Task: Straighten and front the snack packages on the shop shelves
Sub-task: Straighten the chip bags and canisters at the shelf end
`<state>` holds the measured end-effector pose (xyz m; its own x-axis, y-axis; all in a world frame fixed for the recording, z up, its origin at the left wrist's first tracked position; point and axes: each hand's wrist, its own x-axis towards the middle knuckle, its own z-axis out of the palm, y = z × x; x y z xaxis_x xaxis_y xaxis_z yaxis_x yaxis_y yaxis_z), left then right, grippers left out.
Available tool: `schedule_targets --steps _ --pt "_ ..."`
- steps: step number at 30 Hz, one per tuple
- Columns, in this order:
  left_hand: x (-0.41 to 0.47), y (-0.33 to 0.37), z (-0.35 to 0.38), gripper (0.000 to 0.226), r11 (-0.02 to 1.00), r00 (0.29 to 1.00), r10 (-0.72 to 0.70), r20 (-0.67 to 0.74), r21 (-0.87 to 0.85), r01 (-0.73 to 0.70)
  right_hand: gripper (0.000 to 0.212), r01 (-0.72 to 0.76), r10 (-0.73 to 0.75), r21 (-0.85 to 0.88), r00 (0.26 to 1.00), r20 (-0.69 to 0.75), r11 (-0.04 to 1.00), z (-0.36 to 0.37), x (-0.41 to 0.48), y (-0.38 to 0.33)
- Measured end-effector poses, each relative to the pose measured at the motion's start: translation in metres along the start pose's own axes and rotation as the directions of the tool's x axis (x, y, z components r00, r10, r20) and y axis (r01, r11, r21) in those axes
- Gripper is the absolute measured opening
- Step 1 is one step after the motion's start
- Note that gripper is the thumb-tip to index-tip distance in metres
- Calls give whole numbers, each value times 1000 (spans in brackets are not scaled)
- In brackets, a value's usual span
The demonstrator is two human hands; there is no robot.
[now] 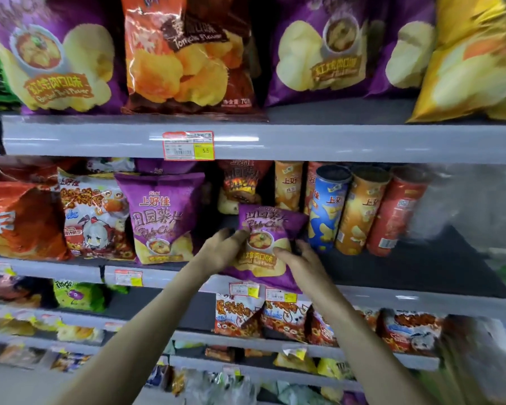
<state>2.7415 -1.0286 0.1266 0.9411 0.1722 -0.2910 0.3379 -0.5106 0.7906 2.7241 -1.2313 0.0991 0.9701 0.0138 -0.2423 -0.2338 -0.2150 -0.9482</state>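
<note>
Grey middle shelf [421, 299], centre frame, has a gap beside the canisters [330, 206]. Small purple chip bag [265, 229] sits tilted in it, overhanging the front lip. Hands: left hand [222, 252] and right hand [304, 264] grip its side edges, likely to square it up.

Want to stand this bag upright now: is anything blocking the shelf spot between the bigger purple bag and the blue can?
Nothing visible blocks it. The left hand and right hand hold the small purple bag over the gap; only a flame-print bag stands behind.
</note>
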Motion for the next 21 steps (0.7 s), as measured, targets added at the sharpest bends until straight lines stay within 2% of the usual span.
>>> schedule_targets --steps 2,4,6,7,10,14,16,18,21 --pt "8 -3 4 73 997 999 -5 50 -78 9 92 -30 30 106 1000 6 994 4 8 7" --pt "9 -6 3 82 993 999 18 40 -120 -13 72 -26 22 177 999 24 984 8 -1 -3" --pt "2 -6 -4 80 993 1000 17 15 -120 -15 53 8 -11 210 1000 13 978 11 -6 -6" --pt "-1 -8 -9 80 993 1000 4 4 -122 -4 54 17 -18 221 1000 3 975 12 -9 -7" --pt "-22 -14 -22 88 980 1000 -17 -15 -201 14 80 17 -20 269 1000 5 963 16 -20 -11" --pt "-64 -30 -28 60 902 996 31 79 -432 6 90 82 -95 228 994 45 970 19 -51 -5" --pt "-83 -41 -31 51 872 990 59 125 -489 10 93 123 -137 180 988 66 976 18 -69 4" --pt "-93 -52 -36 63 840 979 143 145 -541 -43 91 172 -182 141 982 60 975 15 -87 11" --pt "-103 -62 -37 81 833 946 295 137 -521 -184 94 262 -266 114 964 26 958 8 -110 14"
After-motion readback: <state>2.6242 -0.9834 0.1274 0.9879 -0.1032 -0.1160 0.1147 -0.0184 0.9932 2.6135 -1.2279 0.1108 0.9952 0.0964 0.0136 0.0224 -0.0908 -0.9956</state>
